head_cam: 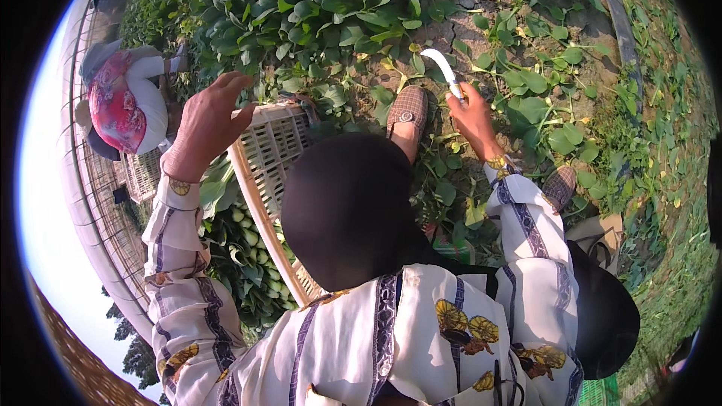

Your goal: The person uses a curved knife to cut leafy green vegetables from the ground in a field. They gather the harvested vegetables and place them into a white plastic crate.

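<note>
My right hand (471,121) grips the handle of a small sickle (441,66) with a pale, curved blade. The blade points away from me over bare soil, beside the edge of the leafy green plants (316,5). On the other side, my left hand (210,124) is raised above the far corner of a slatted plastic crate (271,132), thumb and fingers apart, with nothing seen in it. Cut green-stemmed leafy vegetables, which look like bok choy (251,242), are packed in the crate, their pale stem ends showing. Whether the left hand touches the rim, I cannot tell.
My shoe (407,113) rests on the soil between the crate and the sickle. Low plants (530,82) spread at the right, by a dark strip (619,28) along the ground. Another person (127,90) bends over at the left, near a second crate (141,175).
</note>
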The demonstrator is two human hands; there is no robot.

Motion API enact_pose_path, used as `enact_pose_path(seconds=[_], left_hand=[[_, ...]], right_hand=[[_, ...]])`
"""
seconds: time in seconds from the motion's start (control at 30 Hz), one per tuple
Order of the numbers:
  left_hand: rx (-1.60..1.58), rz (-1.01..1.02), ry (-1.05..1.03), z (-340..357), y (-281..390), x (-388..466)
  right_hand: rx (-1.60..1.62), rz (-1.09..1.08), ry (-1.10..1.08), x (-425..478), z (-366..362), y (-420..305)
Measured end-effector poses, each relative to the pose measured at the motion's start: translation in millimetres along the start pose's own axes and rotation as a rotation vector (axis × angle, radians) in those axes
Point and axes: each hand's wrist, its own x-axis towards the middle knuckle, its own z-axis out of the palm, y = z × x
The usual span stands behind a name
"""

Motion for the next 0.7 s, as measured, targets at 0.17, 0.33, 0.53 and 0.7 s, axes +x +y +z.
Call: enact_pose_path(seconds=[0.17,0.33,0.53,0.7], left_hand=[[-0.274,0.172,0.109,134,78,127],[-0.173,0.053,0.243,232,64,187],[-0.317,-0.020,0.348,252,59,171],[-0.386,-0.106,0.361,258,54,165]], right_hand=[[-0.009,-0.064,-0.076,25,41,-34],[-0.126,-0.119,0.006,61,58,-24],[-0.171,-0.137,-0.049,74,70,-20],[-0.258,-0.224,-0.079,84,73,-12]])
